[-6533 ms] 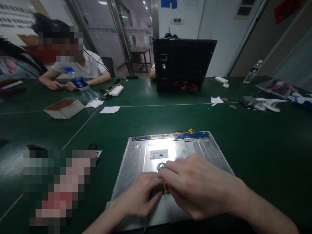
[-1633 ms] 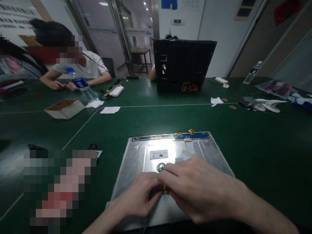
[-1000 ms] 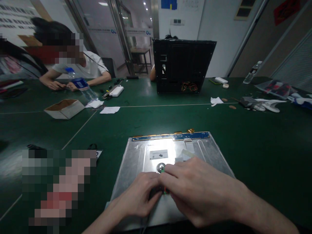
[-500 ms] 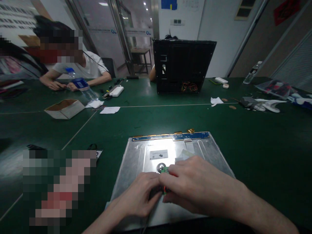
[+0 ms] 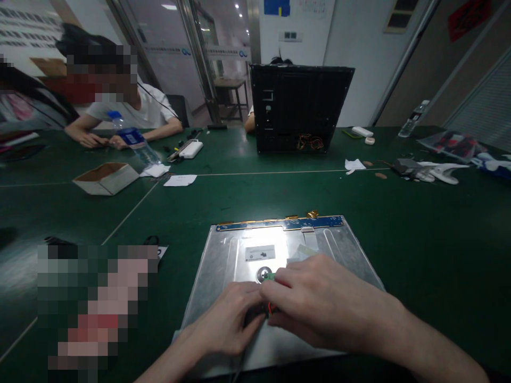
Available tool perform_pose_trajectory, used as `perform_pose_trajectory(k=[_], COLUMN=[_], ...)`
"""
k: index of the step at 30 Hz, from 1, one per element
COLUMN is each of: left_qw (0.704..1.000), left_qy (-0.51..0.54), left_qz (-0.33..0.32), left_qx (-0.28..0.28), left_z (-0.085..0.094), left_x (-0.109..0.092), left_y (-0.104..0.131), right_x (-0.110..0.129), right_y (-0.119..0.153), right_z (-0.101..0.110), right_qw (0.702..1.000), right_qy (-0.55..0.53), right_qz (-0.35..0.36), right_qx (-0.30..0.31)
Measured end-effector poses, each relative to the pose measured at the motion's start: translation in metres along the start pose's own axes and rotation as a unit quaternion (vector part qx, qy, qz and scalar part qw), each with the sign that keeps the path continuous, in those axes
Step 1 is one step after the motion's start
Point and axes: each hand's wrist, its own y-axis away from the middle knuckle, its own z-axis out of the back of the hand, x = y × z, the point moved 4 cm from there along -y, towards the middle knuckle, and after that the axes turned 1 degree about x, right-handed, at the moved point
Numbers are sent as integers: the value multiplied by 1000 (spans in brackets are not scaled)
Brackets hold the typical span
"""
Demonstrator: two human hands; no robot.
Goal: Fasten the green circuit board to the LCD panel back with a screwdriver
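Two bare hands work close together over the back of a flat metal panel [image 5: 213, 276], which lies on a green counter [image 5: 431, 239] in front of the wearer. The right hand [image 5: 323, 300] has its fingers clamped on a small green circuit board [image 5: 270, 276], whose end pokes out just beside a round metal disc [image 5: 262, 273] near the panel's middle. The left hand [image 5: 229, 322] curls in from the other side; whether its fingers grip anything I cannot tell. Between the hands, a bit of red wire [image 5: 271, 307] shows.

Compared with half a second ago, less of the board's green end is visible, and the panel has not moved. (Earlier still, 1.6 seconds back, no green showed by the disc.)

Across the counter stand a black casing [image 5: 303, 106] and, farther left, a tilted bottle [image 5: 133, 135] near a seated person [image 5: 147, 109] in white.
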Motion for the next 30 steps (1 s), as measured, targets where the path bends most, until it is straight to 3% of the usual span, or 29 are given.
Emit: perform_pose_trajectory(k=[5,30], left_qw=[1000,999], left_qy=[20,28], left_qz=[6,17], left_qx=[18,8], left_z=[-4,-4], left_x=[2,3], left_y=[2,2], right_x=[-1,2], right_y=[1,4], right_z=[0,8], right_qw=[1000,999], right_qy=[-4,-45], right_qz=[-3,-1], right_qx=[5,18])
